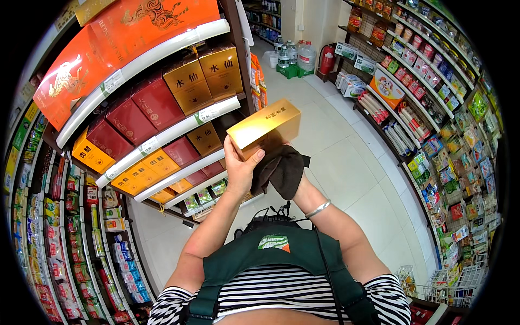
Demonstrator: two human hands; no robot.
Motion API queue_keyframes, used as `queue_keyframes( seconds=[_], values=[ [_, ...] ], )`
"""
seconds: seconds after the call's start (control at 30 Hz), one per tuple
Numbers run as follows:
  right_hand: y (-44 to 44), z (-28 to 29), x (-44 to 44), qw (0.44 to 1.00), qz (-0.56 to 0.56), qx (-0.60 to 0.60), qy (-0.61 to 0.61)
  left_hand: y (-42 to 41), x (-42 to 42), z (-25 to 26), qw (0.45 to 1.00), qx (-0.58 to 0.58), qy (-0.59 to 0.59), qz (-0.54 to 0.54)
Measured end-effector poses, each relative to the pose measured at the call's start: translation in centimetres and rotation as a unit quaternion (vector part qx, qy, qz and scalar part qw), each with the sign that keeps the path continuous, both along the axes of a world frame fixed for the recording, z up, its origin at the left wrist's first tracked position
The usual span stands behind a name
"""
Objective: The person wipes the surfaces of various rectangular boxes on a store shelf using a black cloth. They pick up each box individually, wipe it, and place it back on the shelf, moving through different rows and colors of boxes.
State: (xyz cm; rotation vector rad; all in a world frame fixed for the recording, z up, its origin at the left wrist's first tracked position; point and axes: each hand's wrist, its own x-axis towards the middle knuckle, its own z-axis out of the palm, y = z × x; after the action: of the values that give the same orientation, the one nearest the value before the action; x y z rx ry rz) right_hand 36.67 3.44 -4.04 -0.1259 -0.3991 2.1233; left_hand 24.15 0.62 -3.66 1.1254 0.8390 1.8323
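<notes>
A gold cardboard box [266, 124] with dark printed characters is tilted in front of me, held at its near left corner by my left hand [240, 166], the thumb on its side. Behind a dark brown cloth [284, 170], most of my right hand [300, 189] is hidden; the cloth lies against the underside of the box. Similar gold boxes [221, 73] stand on the shelf to the left, beside dark red boxes [150, 107]. Yellow boxes [132, 178] and more red ones fill the tier below.
White price rails [174, 130] edge the left shelves, with large orange boxes [134, 44] on top. Snack shelves curve along the right. A fire extinguisher [327, 59] and large water bottles [306, 57] stand at the far end of the aisle. Wire baskets [455, 284] are at lower right.
</notes>
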Motion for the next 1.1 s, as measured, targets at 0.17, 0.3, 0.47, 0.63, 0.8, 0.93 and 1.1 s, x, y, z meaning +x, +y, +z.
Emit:
queue_keyframes(
  seconds=[0.17,0.3,0.47,0.63,0.8,0.93,1.1],
  values=[
    [4.2,-2.5,5.6,0.995,0.056,0.082,-0.005,-0.9,-1.1,0.6,0.997,-0.023,0.052,-0.047],
    [3.9,2.2,6.9,0.976,-0.056,-0.04,-0.207,-2.0,-2.9,1.8,0.983,-0.015,0.153,-0.102],
    [4.5,2.9,9.5,0.961,-0.089,0.179,-0.193,-1.4,-4.3,6.8,0.89,-0.019,0.441,-0.112],
    [3.5,4.7,11.4,0.978,-0.081,0.114,-0.155,-1.3,-8.1,19.7,0.789,0.22,0.557,0.139],
    [3.1,-1.6,14.9,0.965,-0.174,-0.026,-0.194,0.4,-9.4,35.2,0.532,0.42,0.587,0.442],
    [0.6,-6.8,18.9,0.953,-0.225,0.002,-0.203,-2.0,-13.9,43.9,0.387,0.405,0.524,0.642],
    [-2.6,-10.9,21.5,0.947,-0.251,-0.037,-0.199,-2.5,-23.4,46.9,0.26,0.265,0.528,0.763]
  ],
)
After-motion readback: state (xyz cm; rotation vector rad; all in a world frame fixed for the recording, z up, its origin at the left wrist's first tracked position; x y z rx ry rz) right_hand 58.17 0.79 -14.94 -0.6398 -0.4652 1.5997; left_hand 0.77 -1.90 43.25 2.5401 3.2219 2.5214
